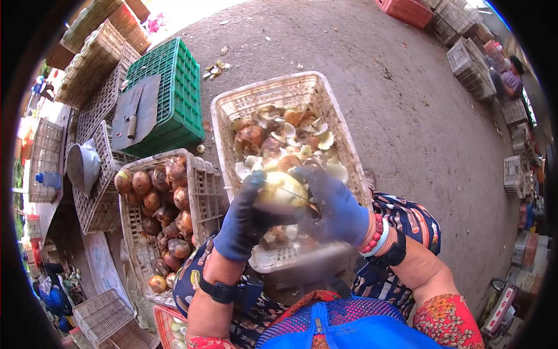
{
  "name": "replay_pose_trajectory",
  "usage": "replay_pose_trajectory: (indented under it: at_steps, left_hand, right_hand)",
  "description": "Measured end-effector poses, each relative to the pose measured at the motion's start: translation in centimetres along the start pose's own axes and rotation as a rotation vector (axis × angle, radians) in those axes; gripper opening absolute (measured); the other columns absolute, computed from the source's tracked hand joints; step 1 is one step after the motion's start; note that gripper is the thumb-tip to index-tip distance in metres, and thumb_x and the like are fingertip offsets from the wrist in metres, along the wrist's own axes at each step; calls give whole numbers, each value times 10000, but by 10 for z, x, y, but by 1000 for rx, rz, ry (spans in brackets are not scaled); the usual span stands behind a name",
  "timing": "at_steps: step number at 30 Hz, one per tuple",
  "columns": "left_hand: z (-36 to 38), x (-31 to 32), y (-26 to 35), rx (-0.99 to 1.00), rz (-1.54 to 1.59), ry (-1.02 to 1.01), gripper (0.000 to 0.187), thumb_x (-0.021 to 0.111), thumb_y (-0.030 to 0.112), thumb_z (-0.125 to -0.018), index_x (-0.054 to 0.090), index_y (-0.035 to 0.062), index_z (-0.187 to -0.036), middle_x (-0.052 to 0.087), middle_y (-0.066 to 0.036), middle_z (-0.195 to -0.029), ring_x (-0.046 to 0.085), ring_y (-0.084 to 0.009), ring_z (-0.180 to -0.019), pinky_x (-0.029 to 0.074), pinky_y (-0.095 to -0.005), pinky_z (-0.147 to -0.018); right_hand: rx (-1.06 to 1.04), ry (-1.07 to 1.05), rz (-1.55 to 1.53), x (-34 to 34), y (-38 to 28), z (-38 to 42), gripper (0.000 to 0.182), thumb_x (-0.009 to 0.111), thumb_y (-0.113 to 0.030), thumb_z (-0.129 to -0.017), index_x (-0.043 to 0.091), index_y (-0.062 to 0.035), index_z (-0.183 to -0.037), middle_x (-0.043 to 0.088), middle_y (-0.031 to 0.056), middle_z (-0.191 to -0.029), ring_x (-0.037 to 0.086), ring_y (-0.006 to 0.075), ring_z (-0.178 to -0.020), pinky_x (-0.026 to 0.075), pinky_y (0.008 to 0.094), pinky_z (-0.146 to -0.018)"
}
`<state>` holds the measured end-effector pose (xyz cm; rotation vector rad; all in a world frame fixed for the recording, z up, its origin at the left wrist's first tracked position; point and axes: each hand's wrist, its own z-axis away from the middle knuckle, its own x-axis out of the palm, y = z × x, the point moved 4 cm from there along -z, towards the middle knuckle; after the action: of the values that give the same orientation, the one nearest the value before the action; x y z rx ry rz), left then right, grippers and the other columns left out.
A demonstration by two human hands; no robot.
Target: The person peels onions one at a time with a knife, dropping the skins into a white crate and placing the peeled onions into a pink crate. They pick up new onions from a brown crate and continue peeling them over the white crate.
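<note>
Over the pale plastic crate [220, 125] I hold a partly peeled, whitish onion [279, 189]. My left hand [247, 212], in a blue glove with a dark coated palm, is closed around its left side. On the other side, my right hand [337, 203] wears a similar glove and is smeared by motion. Its fingers curl against the onion, and a thin dark line crosses the onion beside them. I cannot tell what that hand grips. Below both hands, onion skins [293, 131] and cut pieces lie in the crate.
Brown-skinned onions [168, 227] fill a second crate [197, 174] at the left. Behind it, an upturned green crate [186, 93] carries a dark board [128, 122] with a knife [132, 119]. A metal bowl [83, 166] stands farther left. Another person [511, 81] sits at the far right.
</note>
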<state>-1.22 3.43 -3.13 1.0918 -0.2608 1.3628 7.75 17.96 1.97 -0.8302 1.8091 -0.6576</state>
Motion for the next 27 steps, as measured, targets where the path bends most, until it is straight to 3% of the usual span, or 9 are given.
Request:
replay_pose_trajectory:
  at_steps: [4, 14, 18, 19, 21, 24, 26, 27]
  left_hand:
    - [1, 5, 3, -2, 18, -132, 601, 620, 500, -893, 521, 71, -1303, 640, -149, -1134, 661, -312, -1011, 560, -518, -852]
    - [2, 10, -5, 46, 1, -38, 646, 576, 541, -905, 516, 43, -1313, 635, -151, -1179, 649, -311, -1037, 540, -502, -871]
    - [-7, -8, -12, 16, 67, -105, 745, 588, 563, -853, 442, 95, -1414, 537, -174, -1344, 564, -373, -1187, 522, -585, -885]
    - [-7, -9, -10, 4, 66, -162, 743, 536, 588, -875, 424, 108, -1431, 528, -158, -1366, 527, -355, -1242, 468, -582, -979]
    - [-6, -9, -2, 238, -513, -106, 745, 494, 605, -888, 409, 114, -1441, 519, -141, -1384, 499, -337, -1279, 401, -567, -1056]
    - [-1, -16, 4, 269, 347, -550, 751, 433, 654, -897, 395, 140, -1443, 490, -108, -1420, 461, -311, -1326, 302, -532, -1148]
    - [5, -13, 9, 347, -19, -377, 709, 439, 624, -911, 408, 136, -1425, 499, -107, -1410, 487, -307, -1299, 341, -526, -1124]
    - [9, -9, 13, 379, -199, -287, 688, 443, 609, -918, 415, 134, -1415, 504, -106, -1405, 500, -305, -1286, 360, -524, -1112]
  right_hand:
    - [-77, 51, -4, -6, -8, -1, 559, 648, -60, -746, 487, 67, -1266, 572, 247, -1102, 607, 397, -990, 498, 431, -866]
    - [-33, 151, 47, -2, 0, 1, 469, 621, -69, -739, 511, 57, -1177, 601, 247, -1001, 631, 425, -856, 524, 444, -765]
    - [127, 180, -48, -7, 9, 1, 544, 623, -160, -835, 458, 38, -1315, 648, 188, -960, 668, 326, -814, 536, 394, -748]
    - [130, 250, -143, -10, 4, -1, 497, 553, -3, -802, 497, 21, -1295, 622, 223, -1007, 657, 321, -823, 530, 357, -724]
    - [370, 253, -526, -15, 11, 4, 453, 550, -21, -836, 501, 20, -1284, 633, 179, -988, 659, 265, -787, 538, 347, -702]
    - [631, 271, -979, -26, 39, 15, 380, 586, -103, -901, 513, 2, -1258, 649, 99, -944, 657, 200, -708, 555, 334, -667]
    - [838, 126, -787, -48, 32, 3, 348, 594, -130, -916, 530, -5, -1234, 667, 92, -957, 668, 227, -693, 562, 341, -658]
    - [584, 15, -185, -46, 36, -8, 387, 654, -190, -916, 551, -15, -1246, 682, 106, -1031, 687, 265, -821, 564, 355, -745]
